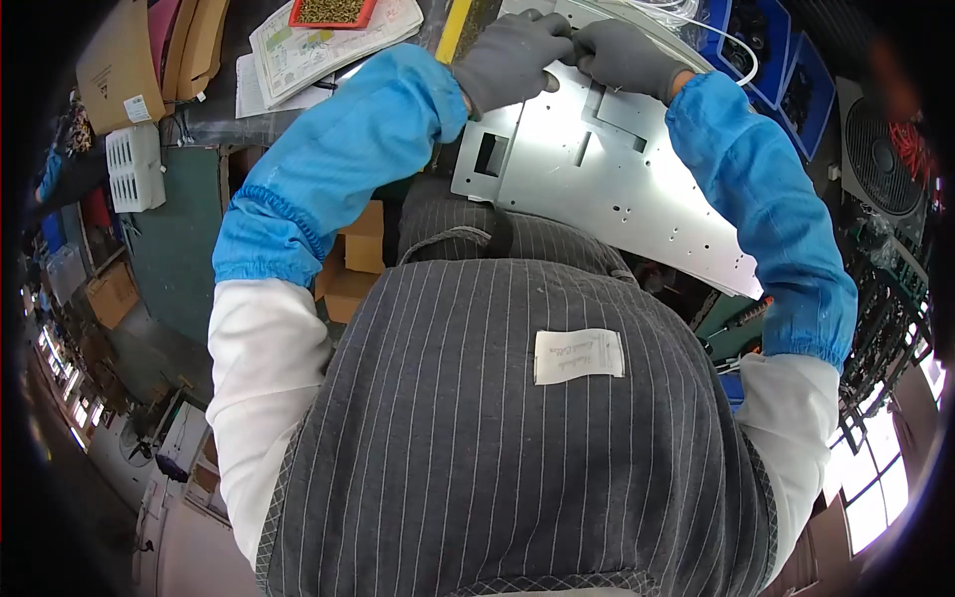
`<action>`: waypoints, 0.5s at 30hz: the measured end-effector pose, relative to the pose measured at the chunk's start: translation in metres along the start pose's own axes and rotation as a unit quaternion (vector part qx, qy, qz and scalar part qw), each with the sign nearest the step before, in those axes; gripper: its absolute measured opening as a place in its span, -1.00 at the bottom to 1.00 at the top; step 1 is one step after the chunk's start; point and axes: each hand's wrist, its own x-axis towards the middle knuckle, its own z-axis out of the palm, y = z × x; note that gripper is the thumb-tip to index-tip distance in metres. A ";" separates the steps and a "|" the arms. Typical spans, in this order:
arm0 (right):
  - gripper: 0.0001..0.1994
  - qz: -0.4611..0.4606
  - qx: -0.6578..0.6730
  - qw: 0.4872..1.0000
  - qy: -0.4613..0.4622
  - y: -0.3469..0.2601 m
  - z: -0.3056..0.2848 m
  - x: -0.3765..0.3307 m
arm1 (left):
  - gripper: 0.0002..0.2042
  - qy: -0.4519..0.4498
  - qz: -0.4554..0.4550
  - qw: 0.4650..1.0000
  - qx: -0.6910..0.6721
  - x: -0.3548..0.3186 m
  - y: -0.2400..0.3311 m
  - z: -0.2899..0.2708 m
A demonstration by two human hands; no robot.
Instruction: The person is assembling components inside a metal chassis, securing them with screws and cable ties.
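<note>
A large silver sheet-metal panel (582, 194) with cutouts and small holes lies at a slant in front of me. Both my hands wear grey gloves and meet over its far part. My left hand (512, 60) is bent, fingers drawn together toward the right hand, thumb low over the metal. Curled fingers close my right hand (632, 58) just beside the left fingertips. Whatever is between the fingers of either hand is hidden or too small to name. A thin white cable (731, 45) loops to the right of my right hand.
At the far left, a red tray (333, 12) of small brass-coloured screws sits on paper sheets (288, 55). Blue bins (808, 95) stand at the far right, near a black round fan (880, 159). Cardboard (119, 70) leans at the left. A screwdriver (748, 312) lies below the panel.
</note>
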 end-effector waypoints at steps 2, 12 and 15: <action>-0.77 0.005 0.035 0.998 -0.057 0.002 -0.008 -0.002 | -0.61 -0.008 -0.013 1.000 0.014 0.001 0.008 0.001; -0.67 -0.051 -0.051 0.982 -0.174 -0.009 -0.061 0.006 | -0.62 0.087 -0.021 0.993 -0.073 -0.010 0.013 0.033; -0.75 -0.107 -0.129 0.978 -0.128 -0.006 -0.069 0.008 | -0.63 0.092 -0.017 0.993 -0.072 -0.009 0.013 0.033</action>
